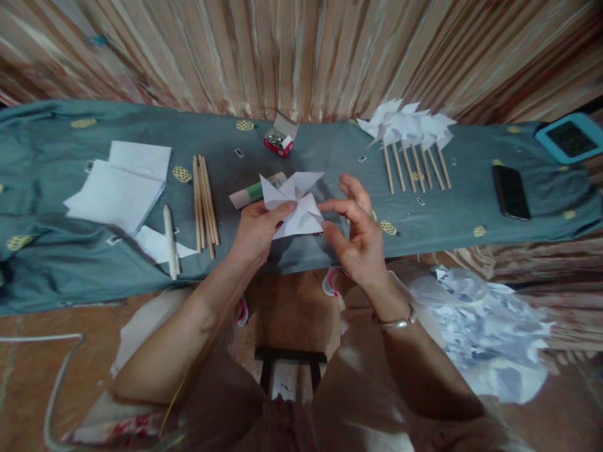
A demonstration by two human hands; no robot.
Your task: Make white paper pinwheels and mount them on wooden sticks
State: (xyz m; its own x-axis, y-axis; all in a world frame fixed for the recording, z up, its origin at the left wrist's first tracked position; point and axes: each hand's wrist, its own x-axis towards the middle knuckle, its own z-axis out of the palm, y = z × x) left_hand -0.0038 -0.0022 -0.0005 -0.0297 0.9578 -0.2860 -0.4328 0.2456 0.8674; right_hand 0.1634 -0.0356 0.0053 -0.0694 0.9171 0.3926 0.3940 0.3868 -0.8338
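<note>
A white folded paper pinwheel (296, 202) is held above the near edge of the teal cloth (330, 150). My left hand (257, 232) grips its left side, fingers closed on the paper. My right hand (358, 233) pinches its right edge between thumb and forefinger, the other fingers spread. A glue stick (249, 193) lies just behind the pinwheel. Loose wooden sticks (205, 198) lie to the left of my hands.
White paper sheets (122, 188) and a white tool (169, 242) lie at left. A small red box of pins (280, 141) sits at the back. Finished pinwheels on sticks (409, 141), a black phone (511, 191) and a blue tray (570, 138) are at right. Crumpled paper scraps (485, 326) lie on the floor.
</note>
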